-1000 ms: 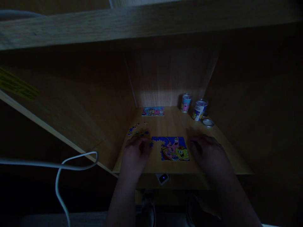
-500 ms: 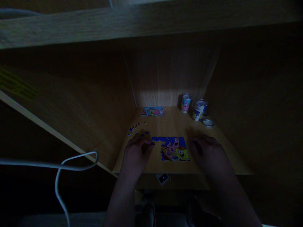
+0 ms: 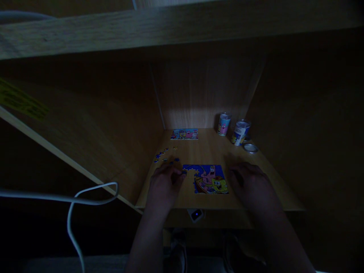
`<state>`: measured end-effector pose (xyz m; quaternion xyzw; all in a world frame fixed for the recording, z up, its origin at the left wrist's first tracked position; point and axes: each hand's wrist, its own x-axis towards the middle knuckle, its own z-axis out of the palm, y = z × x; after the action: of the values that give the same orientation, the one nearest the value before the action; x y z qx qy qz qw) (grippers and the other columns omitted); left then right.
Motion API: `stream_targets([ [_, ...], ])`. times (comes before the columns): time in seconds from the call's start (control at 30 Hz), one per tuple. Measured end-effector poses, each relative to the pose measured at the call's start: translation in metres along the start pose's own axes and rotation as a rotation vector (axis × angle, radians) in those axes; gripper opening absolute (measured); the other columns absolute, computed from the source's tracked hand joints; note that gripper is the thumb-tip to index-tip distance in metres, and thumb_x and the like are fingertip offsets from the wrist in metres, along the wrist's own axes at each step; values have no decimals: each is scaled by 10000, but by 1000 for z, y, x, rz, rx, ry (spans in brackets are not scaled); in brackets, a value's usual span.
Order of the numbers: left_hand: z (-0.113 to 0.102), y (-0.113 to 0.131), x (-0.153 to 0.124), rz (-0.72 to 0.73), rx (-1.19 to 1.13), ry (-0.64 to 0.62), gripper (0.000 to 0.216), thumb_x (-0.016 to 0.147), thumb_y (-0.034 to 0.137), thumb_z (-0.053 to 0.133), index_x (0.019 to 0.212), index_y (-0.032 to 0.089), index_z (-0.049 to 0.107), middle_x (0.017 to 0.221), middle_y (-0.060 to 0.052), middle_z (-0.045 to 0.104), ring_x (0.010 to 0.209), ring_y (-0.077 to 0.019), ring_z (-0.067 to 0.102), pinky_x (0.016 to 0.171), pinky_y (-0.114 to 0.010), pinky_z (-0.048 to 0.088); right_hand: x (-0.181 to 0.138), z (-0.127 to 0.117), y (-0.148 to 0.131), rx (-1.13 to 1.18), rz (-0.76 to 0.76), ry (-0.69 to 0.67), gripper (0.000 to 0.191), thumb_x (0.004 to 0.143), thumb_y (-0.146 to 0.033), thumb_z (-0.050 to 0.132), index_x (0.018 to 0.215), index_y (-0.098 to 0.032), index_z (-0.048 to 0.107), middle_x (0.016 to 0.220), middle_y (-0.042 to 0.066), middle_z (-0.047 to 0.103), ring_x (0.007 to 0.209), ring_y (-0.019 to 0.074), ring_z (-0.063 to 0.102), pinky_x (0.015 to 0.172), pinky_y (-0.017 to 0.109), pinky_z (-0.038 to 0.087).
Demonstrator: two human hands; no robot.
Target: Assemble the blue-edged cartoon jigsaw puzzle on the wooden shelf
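Note:
A partly assembled jigsaw puzzle (image 3: pixel 209 180) with cartoon figures on blue lies on the wooden shelf, open at its lower left. At its left edge, my left hand (image 3: pixel 165 182) pinches a small dark-blue puzzle piece (image 3: pixel 184 172) between thumb and forefinger, close to the top-left strip. The fingers partly cover the piece. My right hand (image 3: pixel 251 184) rests just beyond the puzzle's right edge, its fingers curled in and nothing visible in them. Several loose puzzle pieces (image 3: pixel 160 154) are scattered beyond my left hand.
A cartoon picture card (image 3: pixel 184 134) lies near the back panel. Two printed cans (image 3: pixel 224 124) stand at the back right, with a round lid (image 3: pixel 250 148) beside them. Side panels and an upper board (image 3: pixel 182 28) enclose the shelf. A white cable (image 3: pixel 93 202) hangs at left.
The view has shifted very slightly. Both hands and the puzzle stay practically in place.

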<state>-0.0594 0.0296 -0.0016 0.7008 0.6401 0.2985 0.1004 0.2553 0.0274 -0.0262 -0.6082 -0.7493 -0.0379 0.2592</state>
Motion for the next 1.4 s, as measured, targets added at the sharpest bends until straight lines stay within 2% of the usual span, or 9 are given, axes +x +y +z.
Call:
stream_targets([
  [0.5, 1, 8, 4, -29, 87, -5, 69, 995, 266, 768, 933, 238, 759, 1102, -85, 790, 1117, -311, 741, 1009, -467, 590, 0, 0, -2, -20, 5, 6, 213, 1058, -322, 601, 1112, -233, 787, 1153, 113, 799, 1059, 312, 711, 964, 447, 539],
  [0.9, 1, 12, 6, 6, 122, 6, 49, 1002, 235, 751, 954, 228, 760, 1100, -89, 791, 1111, -309, 740, 1019, -471, 589, 0, -6, -8, -8, 18, 12, 247, 1071, -326, 567, 1112, -225, 788, 1136, 119, 805, 1044, 315, 715, 953, 459, 553],
  [1.17, 3, 12, 5, 19, 147, 18, 74, 1011, 259, 743, 942, 234, 753, 1087, -90, 795, 1094, -315, 746, 993, -477, 600, 0, -1, -3, 3, 7, 6, 218, 1057, -323, 589, 1111, -231, 779, 1137, 115, 800, 1061, 310, 714, 974, 453, 551],
  [1.4, 4, 11, 3, 34, 139, 31, 47, 1005, 258, 757, 964, 239, 773, 1122, -87, 798, 1143, -328, 737, 1045, -494, 583, 0, -2, -3, 10, 4, 4, 234, 1061, -337, 575, 1098, -234, 781, 1147, 121, 802, 1066, 318, 714, 979, 462, 551],
])
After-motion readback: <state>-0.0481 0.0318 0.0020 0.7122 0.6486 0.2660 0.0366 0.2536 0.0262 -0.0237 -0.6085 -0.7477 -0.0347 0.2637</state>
